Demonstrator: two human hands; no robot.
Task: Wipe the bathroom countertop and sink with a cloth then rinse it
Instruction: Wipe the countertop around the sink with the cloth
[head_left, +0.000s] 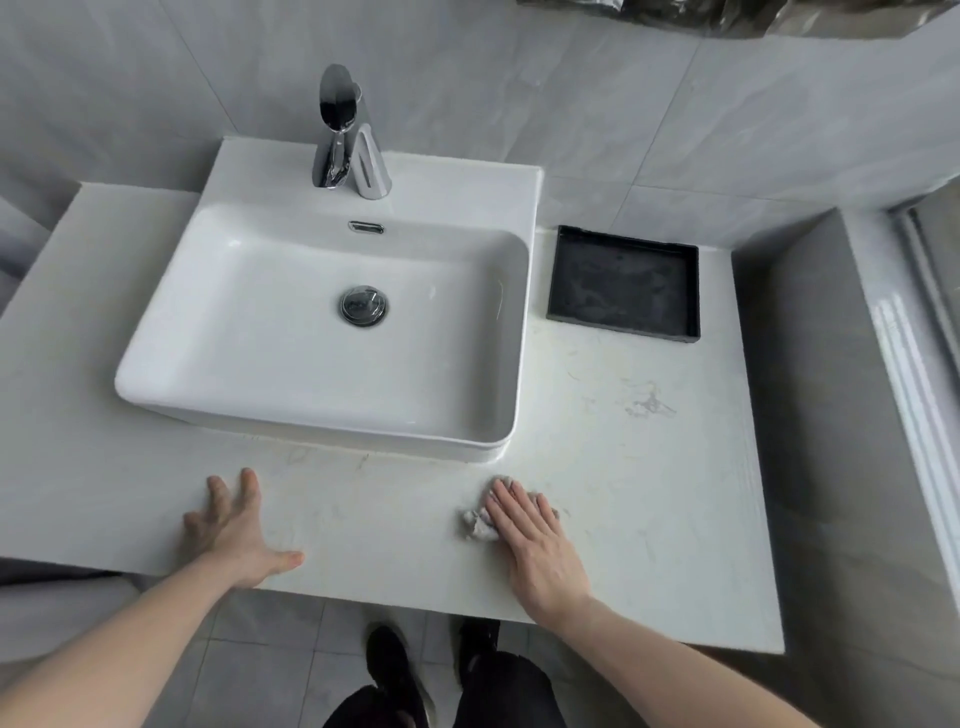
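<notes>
A white rectangular sink (182, 322) stands on a pale marble countertop (649, 493), with a chrome drain plug (363, 305) in its bowl and a chrome faucet (340, 130) at its back rim. A small crumpled grey cloth (477, 524) lies on the counter in front of the sink's right corner. My right hand (535, 545) presses flat on the cloth with straight fingers, covering most of it. My left hand (234, 530) rests on the counter's front edge, fingers spread, holding nothing.
A black square tray (623, 283) sits on the counter right of the sink. Faint stains (649, 402) mark the counter below it. A grey ledge (831, 389) and a tiled wall (571, 93) bound the counter on the right and back. My dark shoes (395, 670) stand below.
</notes>
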